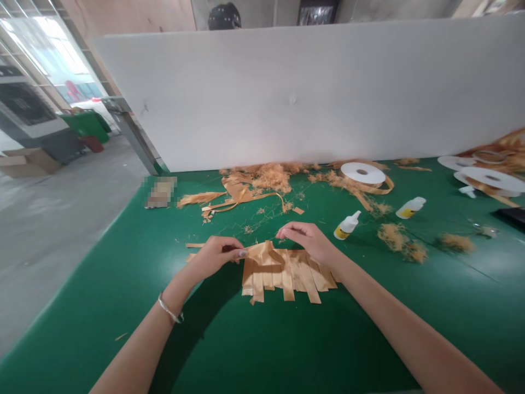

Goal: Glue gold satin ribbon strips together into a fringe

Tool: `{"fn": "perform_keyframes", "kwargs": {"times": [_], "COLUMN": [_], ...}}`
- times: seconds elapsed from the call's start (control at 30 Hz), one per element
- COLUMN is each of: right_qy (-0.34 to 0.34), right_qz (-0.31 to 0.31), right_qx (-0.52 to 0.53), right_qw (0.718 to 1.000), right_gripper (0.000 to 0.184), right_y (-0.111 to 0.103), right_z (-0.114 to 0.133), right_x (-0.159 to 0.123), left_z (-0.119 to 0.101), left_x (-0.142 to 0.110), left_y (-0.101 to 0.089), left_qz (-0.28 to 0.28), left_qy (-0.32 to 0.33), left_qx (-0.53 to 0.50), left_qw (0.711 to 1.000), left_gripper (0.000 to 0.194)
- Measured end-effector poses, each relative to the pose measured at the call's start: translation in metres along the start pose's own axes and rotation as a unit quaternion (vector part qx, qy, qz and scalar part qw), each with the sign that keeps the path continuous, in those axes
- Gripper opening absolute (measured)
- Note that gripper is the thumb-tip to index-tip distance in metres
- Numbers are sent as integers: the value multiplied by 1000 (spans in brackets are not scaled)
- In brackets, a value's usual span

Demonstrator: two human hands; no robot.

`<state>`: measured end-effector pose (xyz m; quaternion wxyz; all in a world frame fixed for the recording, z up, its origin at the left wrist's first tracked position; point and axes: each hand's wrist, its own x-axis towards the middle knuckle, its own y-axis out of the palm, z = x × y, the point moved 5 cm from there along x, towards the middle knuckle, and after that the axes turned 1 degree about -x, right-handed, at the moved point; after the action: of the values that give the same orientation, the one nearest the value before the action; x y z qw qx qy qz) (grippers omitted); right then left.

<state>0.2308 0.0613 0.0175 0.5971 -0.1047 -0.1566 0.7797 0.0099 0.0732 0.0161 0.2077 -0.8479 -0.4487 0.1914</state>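
While the left hand (215, 254) is pinching a crosswise strip (256, 250) over the strip row (289, 273) at six o'clock on the table (229, 339), the right hand (309, 238)'s fingers are bunching, grip unclear; this positioning apparently is needing steadiness. Toward two o'clock, two bottles (345, 229) and at least three reels (351, 171) are resting.
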Motion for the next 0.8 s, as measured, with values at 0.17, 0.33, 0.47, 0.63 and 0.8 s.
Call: {"fn": "perform_keyframes", "kwargs": {"times": [0.17,0.33,0.47,0.63,0.8], "right_qy": [27,29,-14,-56,-163], "right_qz": [-26,-72,-115,-182,-289], "right_qx": [224,395,421,391,209], "right_qw": [974,915,900,900,920], "right_gripper": [28,29,26,22,19], "right_y": [-3,-14,-33,-50,-52], "right_z": [-5,-7,-7,-3,14], "right_x": [0,-2,-7,-11,-25], "left_z": [4,8,13,22,18], "left_x": [2,3,3,3,2], "left_y": [-1,-3,-11,-22,-21], "left_qz": [-7,-12,-18,-33,-22], "left_qy": [-5,-16,-7,-4,-12], "left_qx": [0,6,38,78,63], "left_qw": [1000,1000,999,996,998], "left_gripper": [26,27,27,33,31]}}
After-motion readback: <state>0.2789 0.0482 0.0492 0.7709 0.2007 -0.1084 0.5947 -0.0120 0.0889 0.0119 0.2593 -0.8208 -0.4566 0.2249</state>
